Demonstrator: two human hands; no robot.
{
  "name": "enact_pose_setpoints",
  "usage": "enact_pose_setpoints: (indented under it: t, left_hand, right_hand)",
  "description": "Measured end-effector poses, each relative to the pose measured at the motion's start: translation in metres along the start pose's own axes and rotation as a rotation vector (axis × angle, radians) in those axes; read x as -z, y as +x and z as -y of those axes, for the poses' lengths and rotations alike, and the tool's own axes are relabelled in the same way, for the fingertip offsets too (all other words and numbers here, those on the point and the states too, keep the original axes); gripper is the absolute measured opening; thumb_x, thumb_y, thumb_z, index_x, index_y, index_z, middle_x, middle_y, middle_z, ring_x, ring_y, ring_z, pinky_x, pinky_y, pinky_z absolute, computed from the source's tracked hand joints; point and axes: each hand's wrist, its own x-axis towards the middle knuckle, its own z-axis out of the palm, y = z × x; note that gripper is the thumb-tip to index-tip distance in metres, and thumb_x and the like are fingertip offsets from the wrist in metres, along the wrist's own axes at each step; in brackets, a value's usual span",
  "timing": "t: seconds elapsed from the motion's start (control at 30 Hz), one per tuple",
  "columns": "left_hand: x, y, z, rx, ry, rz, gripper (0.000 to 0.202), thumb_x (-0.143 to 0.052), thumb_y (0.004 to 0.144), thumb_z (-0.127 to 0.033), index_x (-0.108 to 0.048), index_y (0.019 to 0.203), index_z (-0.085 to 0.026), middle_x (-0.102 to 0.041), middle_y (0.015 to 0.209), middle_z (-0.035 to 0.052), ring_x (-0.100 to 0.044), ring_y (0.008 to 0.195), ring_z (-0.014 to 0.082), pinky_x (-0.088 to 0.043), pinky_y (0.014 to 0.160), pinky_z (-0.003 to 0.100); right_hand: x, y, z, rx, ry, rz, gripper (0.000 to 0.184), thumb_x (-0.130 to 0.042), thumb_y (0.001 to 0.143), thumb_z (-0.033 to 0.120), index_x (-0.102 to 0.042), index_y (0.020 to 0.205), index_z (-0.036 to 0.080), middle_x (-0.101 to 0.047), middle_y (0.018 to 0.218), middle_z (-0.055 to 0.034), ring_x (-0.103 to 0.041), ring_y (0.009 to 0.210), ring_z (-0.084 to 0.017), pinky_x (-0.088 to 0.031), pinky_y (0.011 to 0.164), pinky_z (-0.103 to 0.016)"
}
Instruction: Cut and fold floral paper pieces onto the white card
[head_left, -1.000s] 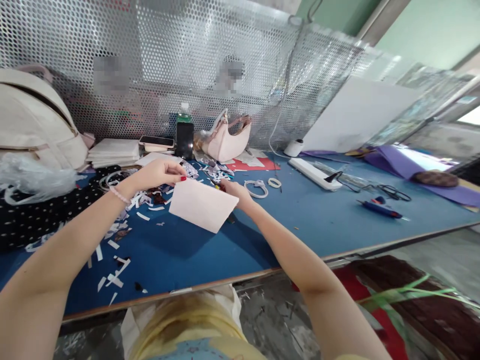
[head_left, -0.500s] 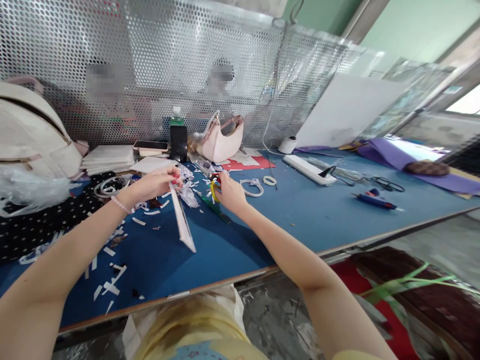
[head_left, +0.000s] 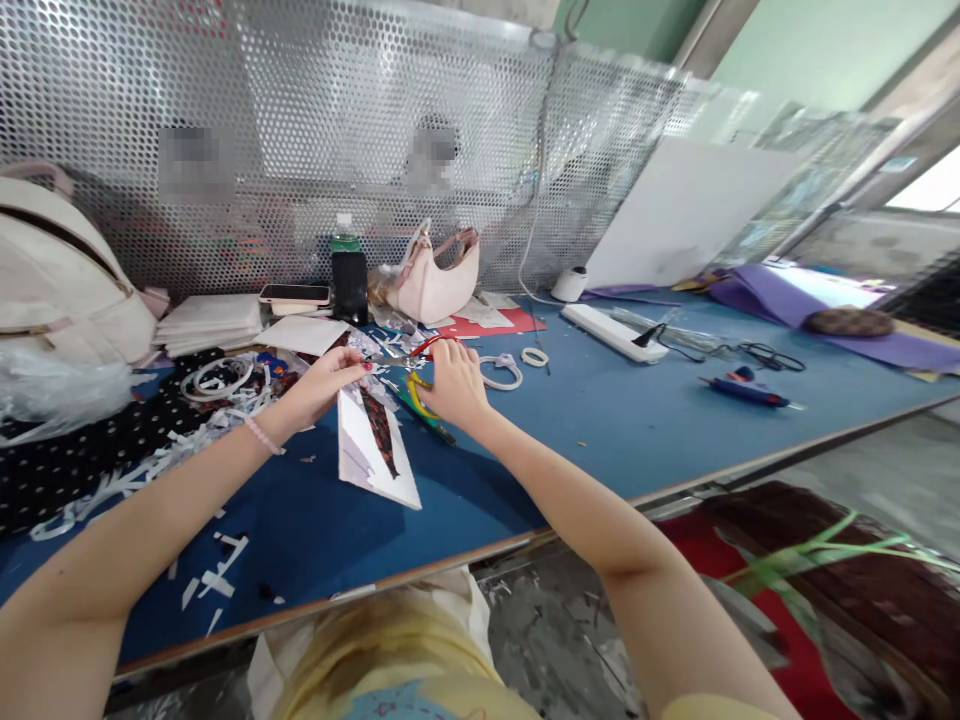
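My left hand (head_left: pixel 330 385) pinches the top of a white card (head_left: pixel 397 475), which hangs down over the blue table top. The card shows a pale lilac patch and a long dark reddish patterned strip (head_left: pixel 381 430). My right hand (head_left: pixel 457 385) grips scissors (head_left: pixel 397 361), with red and yellow showing at the handles. Their blades point left, at the card's upper edge beside my left thumb; whether they touch the card I cannot tell. A green strip-like thing (head_left: pixel 431 420) lies on the table under my right hand.
White paper scraps (head_left: pixel 217 575) litter the left side. Behind stand a white backpack (head_left: pixel 67 270), stacked paper (head_left: pixel 210 322), a phone (head_left: pixel 294 295), a bottle (head_left: pixel 345 240) and a pink bag (head_left: pixel 439 280). Rightward lie a tape ring (head_left: pixel 534 357), a power strip (head_left: pixel 611 332) and a blue tool (head_left: pixel 746 390).
The card has turned from nearly edge-on to showing its broad face. The scissors have come left and up to the card's top, and my hands are closer together.
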Motion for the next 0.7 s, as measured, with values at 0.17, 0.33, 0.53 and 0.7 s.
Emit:
enact_pose_setpoints:
  t: [0.17,0.33,0.53,0.7]
  left_hand:
    - [0.013,0.006,-0.002,0.038,0.028,0.004,0.041,-0.082,0.054,-0.036,-0.060,0.082,-0.017,-0.062,0.076,-0.0016,-0.059,0.071,0.0130,-0.044,0.067,0.025]
    - [0.014,0.006,-0.002,0.049,0.117,0.013,0.044,-0.085,0.054,-0.042,-0.070,0.086,-0.016,-0.070,0.081,0.0021,-0.060,0.079,0.0159,-0.043,0.074,0.027]
    - [0.013,0.006,0.001,-0.004,0.210,-0.006,0.049,-0.080,0.057,-0.057,-0.075,0.083,-0.016,-0.072,0.081,0.0035,-0.061,0.081,0.0191,-0.042,0.074,0.028]
    - [0.010,0.005,0.001,-0.056,0.218,-0.027,0.052,-0.080,0.056,-0.059,-0.076,0.085,-0.017,-0.073,0.095,0.0070,-0.062,0.092,0.0228,-0.045,0.082,0.031]
  right_hand:
    - [0.001,0.000,0.001,0.019,-0.014,-0.010,0.037,-0.056,0.084,0.042,-0.053,0.105,0.011,-0.058,0.108,-0.0175,-0.049,0.104,-0.031,-0.035,0.091,-0.042]
    - [0.001,-0.004,0.006,0.075,-0.052,-0.043,0.039,-0.057,0.084,0.044,-0.053,0.107,0.012,-0.058,0.107,-0.0174,-0.048,0.102,-0.031,-0.034,0.089,-0.041]
    - [0.007,-0.008,0.015,0.131,-0.095,-0.035,0.039,-0.058,0.084,0.045,-0.055,0.105,0.012,-0.058,0.104,-0.0170,-0.048,0.099,-0.031,-0.033,0.085,-0.040]
    - [0.009,-0.010,0.018,0.168,-0.118,-0.018,0.038,-0.059,0.084,0.043,-0.055,0.107,0.012,-0.057,0.105,-0.0164,-0.047,0.099,-0.031,-0.032,0.086,-0.039]
